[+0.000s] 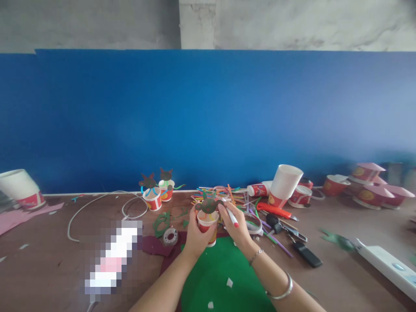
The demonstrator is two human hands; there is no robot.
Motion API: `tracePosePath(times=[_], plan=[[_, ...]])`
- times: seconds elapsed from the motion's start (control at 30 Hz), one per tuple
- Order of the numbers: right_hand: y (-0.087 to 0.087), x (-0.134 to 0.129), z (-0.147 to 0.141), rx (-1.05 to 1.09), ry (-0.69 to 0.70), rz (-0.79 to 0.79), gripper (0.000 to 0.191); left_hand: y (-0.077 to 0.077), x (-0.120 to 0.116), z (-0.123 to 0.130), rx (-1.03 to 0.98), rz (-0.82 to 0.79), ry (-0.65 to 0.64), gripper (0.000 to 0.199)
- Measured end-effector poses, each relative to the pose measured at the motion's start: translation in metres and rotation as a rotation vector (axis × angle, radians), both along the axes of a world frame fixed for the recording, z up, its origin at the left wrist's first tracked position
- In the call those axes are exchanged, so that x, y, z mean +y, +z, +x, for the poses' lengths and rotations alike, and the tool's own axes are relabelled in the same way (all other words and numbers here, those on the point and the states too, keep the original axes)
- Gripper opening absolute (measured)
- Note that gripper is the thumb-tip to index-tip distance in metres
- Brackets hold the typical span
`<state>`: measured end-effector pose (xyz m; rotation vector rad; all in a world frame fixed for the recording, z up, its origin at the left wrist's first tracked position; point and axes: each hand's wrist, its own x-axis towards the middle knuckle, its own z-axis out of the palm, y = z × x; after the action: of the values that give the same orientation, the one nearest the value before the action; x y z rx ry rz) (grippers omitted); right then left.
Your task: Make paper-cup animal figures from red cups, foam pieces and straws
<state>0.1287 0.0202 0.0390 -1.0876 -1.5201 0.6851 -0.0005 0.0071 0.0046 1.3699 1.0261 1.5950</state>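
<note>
My left hand (pixel 195 236) is wrapped round a red and white paper cup (pixel 206 220) above the front edge of the craft pile. A dark green paper figure (pixel 207 205) with small ears and round paws stands at the cup's rim. My right hand (pixel 238 225) holds a white marker (pixel 230 216) with a red end, its fingers touching the figure's right side. Green paper (pixel 224 275) lies below both hands, with small white scraps on it. Left of my hands are a tape roll (pixel 170 236) and green paper cutouts (pixel 161 224).
Two cups with paper figures (pixel 152 199) stand behind at the left. Coloured straws (pixel 224 194), a tall cup stack (pixel 286 184), an orange-red cutter (pixel 276 210) and keys (pixel 305 253) lie to the right. A white cable (pixel 73 219) curves at the left; pink-topped cups (pixel 373 193) stand far right.
</note>
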Motion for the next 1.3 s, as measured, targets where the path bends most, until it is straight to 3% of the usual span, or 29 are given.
tracePosePath(times=[0.5,0.8,0.97,1.03,1.1,1.17,1.3], plan=[[-0.001,0.002,0.002,-0.092,0.012,-0.002,0.026,-0.004,0.001,0.000,0.053,0.002,0.002,0.063],[0.000,0.004,0.002,-0.098,0.051,-0.007,0.025,0.000,-0.001,-0.001,0.099,-0.005,-0.099,0.049],[0.002,0.005,0.003,-0.101,0.039,0.033,0.021,0.008,-0.005,-0.001,-0.062,-0.024,-0.219,0.042],[0.001,0.005,0.004,-0.108,0.011,0.031,0.022,0.008,-0.004,-0.004,-0.078,-0.020,-0.155,0.032],[-0.001,0.006,0.004,-0.108,0.001,0.029,0.023,0.006,0.000,-0.008,-0.038,-0.024,0.025,0.028],[-0.002,0.006,0.005,-0.119,0.002,0.025,0.023,0.003,0.004,-0.012,-0.010,-0.053,0.126,0.025],[-0.002,0.006,0.006,-0.166,-0.003,0.029,0.022,0.002,0.007,-0.014,-0.043,-0.072,0.154,0.024]])
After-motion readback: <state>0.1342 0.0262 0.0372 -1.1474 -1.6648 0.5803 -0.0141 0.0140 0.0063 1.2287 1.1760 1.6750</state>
